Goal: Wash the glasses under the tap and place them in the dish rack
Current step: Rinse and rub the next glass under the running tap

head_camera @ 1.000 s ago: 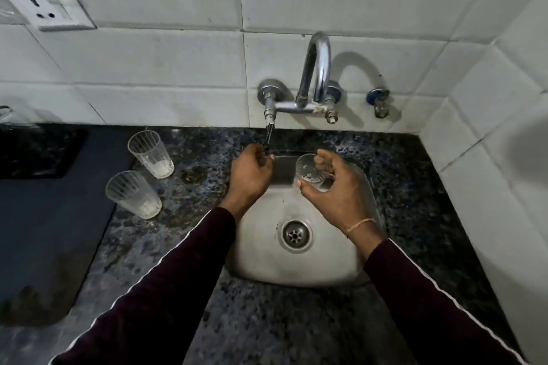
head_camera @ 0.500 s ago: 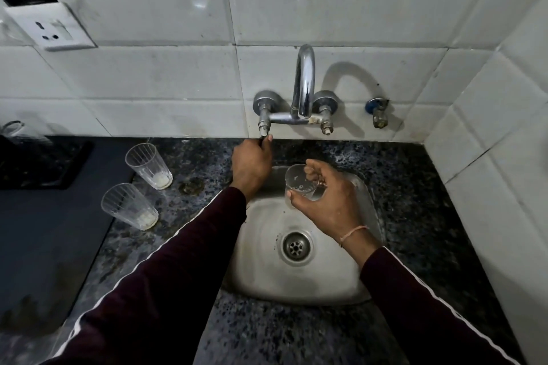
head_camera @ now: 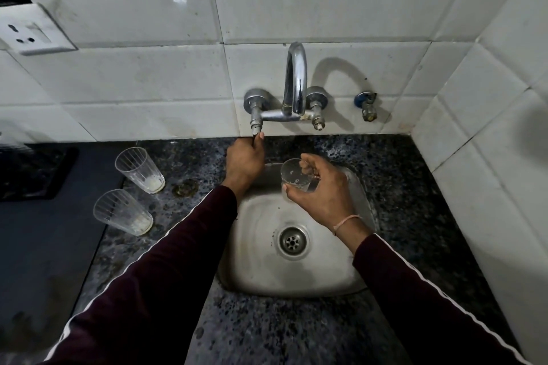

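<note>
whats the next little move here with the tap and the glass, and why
Probably turn the left tap handle to start the water. The left hand already grips that handle, the right hand holds a glass over the sink below the spout, and no stream shows. Two glasses with white residue wait on the counter.

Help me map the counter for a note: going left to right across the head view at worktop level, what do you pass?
Dark mat → front glass → rear glass → left hand at the tap handle → held glass → right hand → tiled side wall.
</note>
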